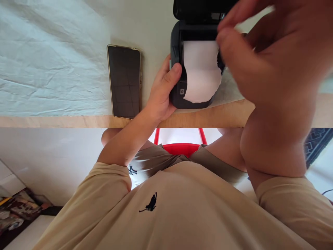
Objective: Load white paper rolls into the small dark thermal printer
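Observation:
A small black receipt printer (176, 93) sits at the table's front edge with its lid (199, 9) raised. A strip of white paper (201, 73), torn along its end and right side, lies out of its compartment over the front. My left hand (162, 91) holds the printer's left side, thumb on the upper edge. My right hand (270, 59), slightly blurred and closer to the camera, is over the printer's right side. Its thumb and index finger come together in a pinch near the paper's upper right corner; whatever is between them cannot be made out.
A dark-screened smartphone (124, 81) lies left of the printer. A wrinkled pale cloth (52, 62) covers the table, whose wooden edge (52, 121) shows in front. Below is a red chair (180, 148) between my legs. Assorted items (20, 210) are at the lower left.

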